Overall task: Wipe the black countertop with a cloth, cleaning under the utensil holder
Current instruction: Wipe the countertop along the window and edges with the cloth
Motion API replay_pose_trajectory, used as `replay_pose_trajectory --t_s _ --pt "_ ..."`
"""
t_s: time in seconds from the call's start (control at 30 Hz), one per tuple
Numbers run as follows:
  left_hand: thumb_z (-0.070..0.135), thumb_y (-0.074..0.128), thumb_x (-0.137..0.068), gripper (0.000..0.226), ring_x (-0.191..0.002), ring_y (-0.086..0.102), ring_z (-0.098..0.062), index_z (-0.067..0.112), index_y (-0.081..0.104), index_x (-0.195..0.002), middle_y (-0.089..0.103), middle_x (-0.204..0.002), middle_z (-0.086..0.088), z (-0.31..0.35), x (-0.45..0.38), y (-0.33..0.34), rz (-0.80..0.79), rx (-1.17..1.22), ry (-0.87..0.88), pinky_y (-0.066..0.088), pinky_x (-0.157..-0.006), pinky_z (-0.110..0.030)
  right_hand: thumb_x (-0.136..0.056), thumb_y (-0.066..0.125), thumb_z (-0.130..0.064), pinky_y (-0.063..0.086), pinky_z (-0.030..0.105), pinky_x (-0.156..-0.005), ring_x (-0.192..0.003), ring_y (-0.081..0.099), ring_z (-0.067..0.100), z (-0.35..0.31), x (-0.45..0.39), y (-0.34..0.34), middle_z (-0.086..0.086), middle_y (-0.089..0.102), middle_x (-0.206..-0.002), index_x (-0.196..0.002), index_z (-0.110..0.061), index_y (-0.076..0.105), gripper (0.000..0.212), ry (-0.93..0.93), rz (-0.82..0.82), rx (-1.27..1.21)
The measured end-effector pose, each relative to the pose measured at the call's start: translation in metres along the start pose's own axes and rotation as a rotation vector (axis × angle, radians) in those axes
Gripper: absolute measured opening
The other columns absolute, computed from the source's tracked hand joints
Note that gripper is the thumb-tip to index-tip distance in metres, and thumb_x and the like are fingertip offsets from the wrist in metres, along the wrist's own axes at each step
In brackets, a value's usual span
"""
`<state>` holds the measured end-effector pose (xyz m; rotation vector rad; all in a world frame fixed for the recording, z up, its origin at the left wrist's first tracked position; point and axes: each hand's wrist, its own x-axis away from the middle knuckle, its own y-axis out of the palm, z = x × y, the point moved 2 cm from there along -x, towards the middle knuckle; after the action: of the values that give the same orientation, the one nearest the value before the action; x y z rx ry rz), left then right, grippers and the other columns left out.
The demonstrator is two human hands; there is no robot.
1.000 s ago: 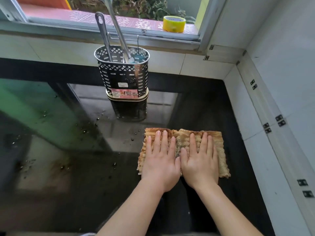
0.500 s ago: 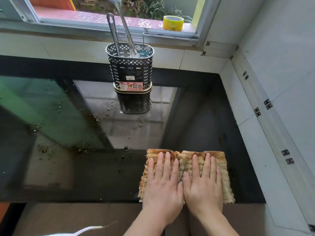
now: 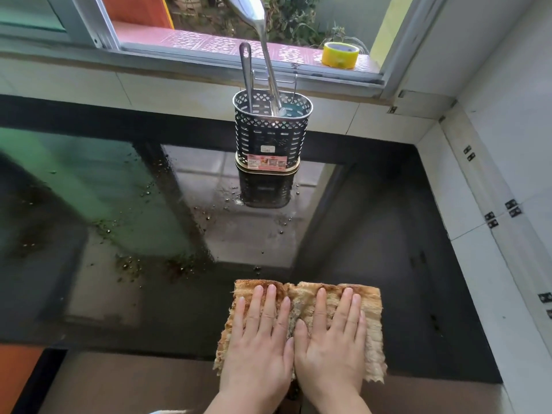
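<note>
Black glossy countertop, shiny enough that it mirrors the window and the tiles. Both hands are pressed flat on a tan ribbed cloth at the near edge of the counter, over on the right half, with the cloth's front edge hanging a bit past the lip. Left hand and right hand sit side by side, thumbs touching, fingers straight and slightly spread, palms down, so they're pushing on the cloth rather than gripping it. Well behind the cloth, up against the back wall tiles under the window, stands the perforated metal utensil holder with a couple of steel utensils sticking up out of it. Water droplets and brownish specks are scattered over the counter left of the cloth. A yellow tape roll sits on the windowsill.
</note>
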<state>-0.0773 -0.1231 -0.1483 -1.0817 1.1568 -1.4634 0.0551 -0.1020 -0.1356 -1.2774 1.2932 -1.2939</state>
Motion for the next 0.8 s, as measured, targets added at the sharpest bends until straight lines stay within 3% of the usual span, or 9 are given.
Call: replay_pose_trajectory --t_s 0.2,0.4,0.53,0.6,0.67,0.73,0.8 --pt "0.046 0.040 -0.097 0.064 -0.149 0.030 -0.039 0.012 0.042 -0.150 0.035 -0.160 -0.018 -0.030 -0.011 -0.005 0.024 -0.031 -0.020 0.021 -0.114 -0.061 -0.100 0.011 -0.054 0.019 0.058 -0.116 -0.149 0.022 0.046 -0.030 -0.015 0.004 0.033 0.024 -0.158 -0.151 -0.011 0.040 0.073 -0.015 -0.006 -0.023" --pt "0.046 0.030 -0.102 0.060 -0.149 0.029 -0.041 0.012 0.042 -0.150 0.034 -0.160 -0.019 -0.051 -0.041 -0.013 -0.002 -0.031 -0.026 0.020 -0.114 -0.061 -0.095 0.034 -0.051 0.018 0.057 -0.117 -0.150 0.020 0.044 -0.050 -0.046 0.005 0.031 0.024 -0.159 -0.151 -0.009 0.039 0.070 -0.014 0.007 -0.028" --pt "0.047 0.031 -0.103 0.060 -0.150 0.027 -0.039 0.013 0.042 -0.150 0.034 -0.161 -0.017 -0.061 -0.067 -0.019 -0.050 -0.034 -0.028 0.018 -0.116 -0.061 -0.097 0.028 -0.052 0.015 0.056 -0.120 -0.153 0.010 0.041 -0.060 -0.072 0.005 0.029 0.015 -0.162 -0.154 -0.012 0.031 0.070 0.001 -0.004 -0.047" --pt "0.047 0.032 -0.102 0.060 -0.151 0.023 -0.038 0.014 0.040 -0.152 0.031 -0.162 -0.017 -0.065 -0.081 -0.025 -0.086 -0.017 -0.039 0.016 -0.117 -0.059 -0.097 0.018 -0.055 0.007 0.055 -0.123 -0.154 -0.005 0.038 -0.064 -0.085 0.002 0.027 0.001 -0.164 -0.158 -0.016 0.017 0.072 -0.005 -0.037 -0.053" --pt "0.050 0.021 -0.103 0.062 -0.155 0.006 -0.037 0.018 0.024 -0.157 0.013 -0.167 -0.015 -0.068 -0.095 -0.031 -0.144 -0.003 -0.052 0.005 -0.121 -0.058 -0.095 0.005 -0.057 -0.004 0.053 -0.124 -0.151 -0.021 0.035 -0.068 -0.099 -0.001 0.023 -0.017 -0.163 -0.158 -0.020 -0.001 0.073 -0.015 -0.086 -0.066" --pt "0.052 0.005 -0.103 0.062 -0.152 -0.021 -0.031 0.023 -0.002 -0.158 -0.012 -0.167 -0.010 -0.071 -0.109 -0.039 -0.150 0.021 -0.059 -0.011 -0.121 -0.056 -0.094 0.000 -0.056 -0.009 0.052 -0.123 -0.149 -0.028 0.035 -0.071 -0.113 -0.008 0.023 -0.025 -0.161 -0.157 -0.020 -0.011 0.073 -0.012 -0.103 -0.067" --pt "0.051 0.000 -0.103 0.061 -0.148 -0.034 -0.029 0.025 -0.017 -0.155 -0.028 -0.163 -0.007 -0.073 -0.122 -0.049 -0.172 0.032 -0.081 -0.018 -0.120 -0.054 -0.095 -0.003 -0.056 -0.012 0.051 -0.122 -0.147 -0.033 0.035 -0.075 -0.128 -0.013 0.023 -0.031 -0.159 -0.156 -0.019 -0.018 0.073 -0.010 -0.148 -0.044"
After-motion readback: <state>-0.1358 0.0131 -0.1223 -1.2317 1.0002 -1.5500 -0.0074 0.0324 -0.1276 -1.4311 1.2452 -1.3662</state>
